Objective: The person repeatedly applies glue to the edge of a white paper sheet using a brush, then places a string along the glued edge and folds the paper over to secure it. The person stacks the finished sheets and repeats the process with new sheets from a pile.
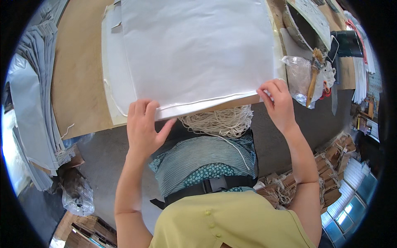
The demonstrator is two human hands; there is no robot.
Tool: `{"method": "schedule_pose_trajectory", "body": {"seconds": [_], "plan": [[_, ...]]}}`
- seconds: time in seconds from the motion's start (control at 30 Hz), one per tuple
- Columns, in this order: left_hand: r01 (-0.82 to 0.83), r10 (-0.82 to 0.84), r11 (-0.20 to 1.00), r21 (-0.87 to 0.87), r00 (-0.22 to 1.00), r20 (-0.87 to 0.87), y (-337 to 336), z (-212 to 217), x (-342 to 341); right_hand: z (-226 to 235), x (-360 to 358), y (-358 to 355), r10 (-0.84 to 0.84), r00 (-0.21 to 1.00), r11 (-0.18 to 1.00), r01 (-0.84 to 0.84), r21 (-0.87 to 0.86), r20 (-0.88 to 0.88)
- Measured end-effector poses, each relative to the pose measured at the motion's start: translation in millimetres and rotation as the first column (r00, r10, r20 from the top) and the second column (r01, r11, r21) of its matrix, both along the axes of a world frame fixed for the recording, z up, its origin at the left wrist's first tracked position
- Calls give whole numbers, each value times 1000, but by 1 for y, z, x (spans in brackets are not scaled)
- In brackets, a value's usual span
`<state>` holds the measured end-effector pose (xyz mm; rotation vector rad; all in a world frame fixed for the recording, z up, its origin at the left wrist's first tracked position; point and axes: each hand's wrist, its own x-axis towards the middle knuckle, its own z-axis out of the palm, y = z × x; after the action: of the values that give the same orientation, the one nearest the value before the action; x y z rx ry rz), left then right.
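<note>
A large white sheet [198, 53], paper or plastic, lies on the table with its near edge folded into a narrow strip. A white cord [202, 100] runs along that fold. At the fold's left end rests my left hand [142, 128], fingertips pressing down on the edge and thumb stretched out to the side. The right end of the edge is pinched between the thumb and fingers of my right hand [278, 101]; whether the cord is in the pinch too is hidden. Below the edge, a bundle of off-white string [223, 120] hangs over my lap.
Stacked grey-white sheets [31, 95] are at the left of the brown tabletop [78, 70]. On the right are a bristle brush [313, 82], a clear plastic bag [298, 74] and a paste-smeared container [304, 25]. String-tied brown bundles [331, 165] lie at lower right.
</note>
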<state>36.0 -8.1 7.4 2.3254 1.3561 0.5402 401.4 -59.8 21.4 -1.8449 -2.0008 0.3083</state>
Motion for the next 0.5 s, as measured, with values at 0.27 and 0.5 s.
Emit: {"method": "schedule_pose_trajectory", "body": {"seconds": [0.27, 0.5], "plan": [[-87, 90, 996, 35, 993, -79, 6, -24, 5, -39, 2, 10, -48, 996, 996, 42, 80, 71], [128, -91, 981, 143, 967, -239, -12, -24, 52, -51, -3, 7, -56, 997, 998, 54, 38, 52]]}}
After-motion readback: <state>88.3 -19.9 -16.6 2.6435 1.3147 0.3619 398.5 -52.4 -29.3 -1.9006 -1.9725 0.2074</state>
